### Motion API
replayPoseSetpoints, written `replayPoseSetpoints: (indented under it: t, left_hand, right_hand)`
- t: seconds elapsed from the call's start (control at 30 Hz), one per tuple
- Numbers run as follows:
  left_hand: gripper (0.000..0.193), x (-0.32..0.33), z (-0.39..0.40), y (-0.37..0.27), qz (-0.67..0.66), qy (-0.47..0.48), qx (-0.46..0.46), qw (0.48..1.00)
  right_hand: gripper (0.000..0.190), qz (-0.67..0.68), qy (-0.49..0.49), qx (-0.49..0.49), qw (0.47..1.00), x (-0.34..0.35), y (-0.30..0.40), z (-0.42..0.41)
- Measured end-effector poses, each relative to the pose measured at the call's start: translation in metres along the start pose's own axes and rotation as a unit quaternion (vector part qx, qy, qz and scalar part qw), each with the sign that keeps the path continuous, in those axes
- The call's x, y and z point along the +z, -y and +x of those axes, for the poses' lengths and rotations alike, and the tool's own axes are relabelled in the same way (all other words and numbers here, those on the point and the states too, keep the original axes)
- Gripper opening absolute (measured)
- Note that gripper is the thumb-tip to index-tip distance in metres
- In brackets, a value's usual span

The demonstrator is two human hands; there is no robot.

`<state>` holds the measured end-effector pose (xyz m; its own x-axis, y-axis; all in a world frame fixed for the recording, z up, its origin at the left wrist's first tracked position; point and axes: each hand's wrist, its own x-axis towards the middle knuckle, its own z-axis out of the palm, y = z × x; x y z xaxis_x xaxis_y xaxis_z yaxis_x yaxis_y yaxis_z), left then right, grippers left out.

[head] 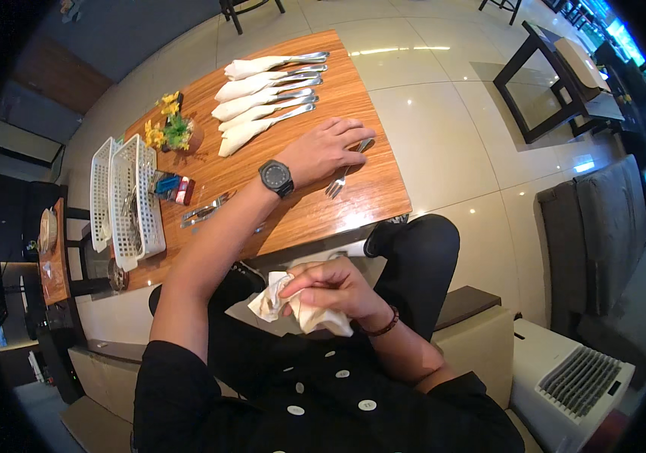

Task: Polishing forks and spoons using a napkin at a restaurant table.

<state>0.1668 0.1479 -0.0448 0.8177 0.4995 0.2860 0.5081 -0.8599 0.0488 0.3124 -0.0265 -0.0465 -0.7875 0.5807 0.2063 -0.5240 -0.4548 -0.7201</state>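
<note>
My left hand (326, 148), with a black watch at the wrist, reaches over the wooden table (277, 226). Its thumb and fingers are at the handle of a metal fork (339, 182), whose tines point back towards me. Above my lap, my right hand (337, 286) grips a crumpled white cloth or paper napkin (314, 318). Several white napkin rolls (243, 139) lie side by side beyond my left hand, metal cutlery handles sticking out of them. Loose cutlery (204, 212) rests on the table left of my left forearm, partly hidden by it.
Two white perforated baskets (156, 226) stand at the table's left, the nearer holding cutlery. A potted yellow-flowered plant (178, 133) and small blue and red packs (173, 187) are beside them. On the right are a white slatted appliance (569, 379) and a dark padded seat (595, 238).
</note>
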Motion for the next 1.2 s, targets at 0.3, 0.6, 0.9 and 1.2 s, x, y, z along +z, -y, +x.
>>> replayPoseSetpoints:
  t: [0.3,0.6,0.9,1.2]
  left_hand:
    - [0.014,-0.042,-0.027,-0.007,-0.115,-0.109,-0.246,0.956]
    - [0.018,-0.108,-0.122,-0.125,-0.645,-0.324,-0.381,0.578]
    - [0.021,-0.110,-0.151,-0.159,-0.661,-0.363,-0.407,0.516]
    - [0.016,-0.094,-0.145,-0.154,-0.662,-0.304,-0.460,0.507]
  right_hand:
    - [0.036,0.028,-0.126,-0.032,0.991,0.000,-0.001,0.005]
    - [0.013,-0.072,-0.325,-0.028,0.943,-0.004,0.009,0.035]
    - [0.022,-0.101,-0.255,-0.068,0.959,0.025,0.034,0.093]
    - [0.018,-0.355,-0.276,-0.226,0.864,0.016,0.029,0.080]
